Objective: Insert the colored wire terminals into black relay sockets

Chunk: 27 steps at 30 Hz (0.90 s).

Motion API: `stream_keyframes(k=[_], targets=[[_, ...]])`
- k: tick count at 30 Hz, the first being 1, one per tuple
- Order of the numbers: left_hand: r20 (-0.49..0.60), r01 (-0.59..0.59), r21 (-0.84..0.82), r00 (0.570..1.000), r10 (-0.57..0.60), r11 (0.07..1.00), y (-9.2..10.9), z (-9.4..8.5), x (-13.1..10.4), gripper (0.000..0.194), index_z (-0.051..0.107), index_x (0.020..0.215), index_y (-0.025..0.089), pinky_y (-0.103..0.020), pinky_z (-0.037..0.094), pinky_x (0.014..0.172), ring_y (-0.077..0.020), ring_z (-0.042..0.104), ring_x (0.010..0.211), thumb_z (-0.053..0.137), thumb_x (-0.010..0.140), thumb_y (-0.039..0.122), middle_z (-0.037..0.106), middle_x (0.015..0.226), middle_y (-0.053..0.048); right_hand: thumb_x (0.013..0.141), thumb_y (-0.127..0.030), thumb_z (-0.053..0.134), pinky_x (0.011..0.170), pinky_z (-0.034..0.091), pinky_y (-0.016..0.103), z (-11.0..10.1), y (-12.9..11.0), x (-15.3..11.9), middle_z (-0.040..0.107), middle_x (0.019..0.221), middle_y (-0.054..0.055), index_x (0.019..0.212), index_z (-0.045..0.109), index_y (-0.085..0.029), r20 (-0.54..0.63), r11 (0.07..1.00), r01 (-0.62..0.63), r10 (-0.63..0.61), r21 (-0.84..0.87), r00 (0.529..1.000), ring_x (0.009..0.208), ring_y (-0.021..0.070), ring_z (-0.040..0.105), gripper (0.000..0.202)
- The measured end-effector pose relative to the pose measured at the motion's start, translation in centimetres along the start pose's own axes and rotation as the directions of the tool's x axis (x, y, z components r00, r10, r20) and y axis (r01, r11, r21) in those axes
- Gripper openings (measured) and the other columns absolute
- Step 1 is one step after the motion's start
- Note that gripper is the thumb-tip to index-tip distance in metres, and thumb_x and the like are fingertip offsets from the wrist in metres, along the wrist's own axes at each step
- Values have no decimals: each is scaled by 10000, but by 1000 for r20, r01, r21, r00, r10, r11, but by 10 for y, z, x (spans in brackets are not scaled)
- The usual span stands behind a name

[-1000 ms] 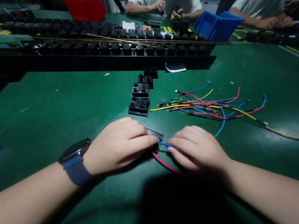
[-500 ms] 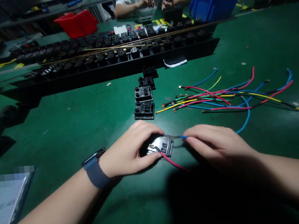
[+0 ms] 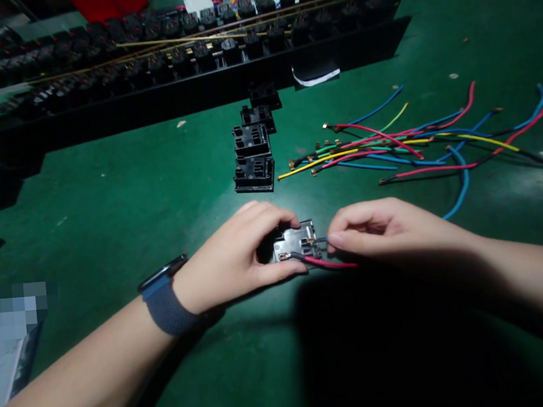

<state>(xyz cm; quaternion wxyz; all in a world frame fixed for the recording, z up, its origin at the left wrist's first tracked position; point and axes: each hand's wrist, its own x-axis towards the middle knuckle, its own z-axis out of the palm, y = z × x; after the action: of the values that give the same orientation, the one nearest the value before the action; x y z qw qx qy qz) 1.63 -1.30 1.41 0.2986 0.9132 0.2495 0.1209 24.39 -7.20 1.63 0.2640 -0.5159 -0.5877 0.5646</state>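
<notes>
My left hand [image 3: 251, 246], with a watch on the wrist, grips a small black plastic housing [image 3: 295, 238] between thumb and fingers, its slotted side facing up. A red wire [image 3: 330, 264] has its metal terminal in a slot near my left thumb and trails to the right. My right hand [image 3: 377, 229] pinches a blue wire [image 3: 325, 240] close to its dark-sleeved end. That end reaches to a slot at the housing's right side; how deep it sits I cannot tell. Most of the blue wire is hidden by my right fingers.
Several similar black housings [image 3: 254, 173] stand in a column beyond my hands. Coloured wires [image 3: 380, 151] lie spread at the right. Long black strips [image 3: 150, 94] with rows of black parts cross the back. A wrapped packet [image 3: 10, 349] lies at the left edge.
The blue wire's end has moved from the housing's upper right corner to a slot lower on its right side. My view has tipped downward; the co-worker is out of sight.
</notes>
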Motion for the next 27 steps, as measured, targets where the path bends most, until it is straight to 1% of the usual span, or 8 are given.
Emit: stream_keyframes(k=[3, 6, 10, 16, 19, 24, 27], targets=[[-4, -12, 17, 1000, 12, 1000, -1, 0, 0, 423, 552, 1092, 179, -270, 443, 867, -161, 561, 977, 679, 800, 456, 618, 1046, -32, 795, -321, 596, 417, 319, 200, -1, -1, 0, 526, 548, -26, 645, 622, -180, 26, 998, -39, 38, 47, 999, 479, 84, 445, 208], [-18, -35, 29, 999, 36, 999, -1, 0, 1, 416, 552, 1083, 179, -264, 445, 854, -159, 567, 962, 677, 801, 459, 624, 1033, -31, 780, -320, 600, 418, 317, 201, -3, -3, 0, 513, 542, -28, 630, 620, -184, 68, 997, -76, 74, 25, 995, 477, 83, 440, 203], [-26, -51, 37, 998, 52, 998, -2, -1, 1, 416, 556, 1083, 170, -248, 440, 849, -150, 565, 952, 677, 804, 453, 622, 1021, -29, 753, -320, 616, 413, 290, 199, -3, -5, 1, 497, 539, -30, 605, 615, -175, 67, 994, -101, 99, 31, 993, 475, 77, 416, 208], [-3, -48, 30, 999, 48, 998, -1, -2, 1, 442, 571, 1093, 144, -231, 432, 867, -141, 561, 973, 680, 800, 457, 625, 1038, -39, 693, -316, 698, 457, 273, 188, -1, -8, -1, 483, 554, -42, 621, 624, -148, 81, 967, -233, 225, 108, 971, 518, 65, 389, 198], [21, -80, 11, 997, 79, 997, -3, -4, 2, 447, 580, 1122, 133, -237, 431, 911, -149, 569, 1011, 686, 802, 426, 636, 1068, -54, 675, -308, 721, 471, 259, 190, -1, -8, -2, 473, 553, -45, 634, 625, -148, 93, 953, -278, 269, 118, 959, 528, 66, 377, 191], [58, -140, -41, 988, 142, 989, -9, -10, 2, 529, 549, 1224, 117, -253, 444, 943, -173, 584, 1068, 706, 789, 374, 633, 1159, -100, 671, -324, 727, 471, 244, 197, -2, -7, -2, 483, 554, -39, 641, 628, -151, 90, 946, -301, 291, 123, 952, 531, 72, 373, 201], [55, -151, -60, 987, 154, 987, -11, -12, 0, 529, 556, 1225, 121, -251, 458, 931, -175, 597, 1064, 716, 780, 358, 639, 1168, -107, 668, -336, 728, 472, 257, 201, -2, -6, -1, 496, 562, -31, 633, 628, -151, 96, 951, -286, 276, 116, 956, 541, 80, 394, 213]])
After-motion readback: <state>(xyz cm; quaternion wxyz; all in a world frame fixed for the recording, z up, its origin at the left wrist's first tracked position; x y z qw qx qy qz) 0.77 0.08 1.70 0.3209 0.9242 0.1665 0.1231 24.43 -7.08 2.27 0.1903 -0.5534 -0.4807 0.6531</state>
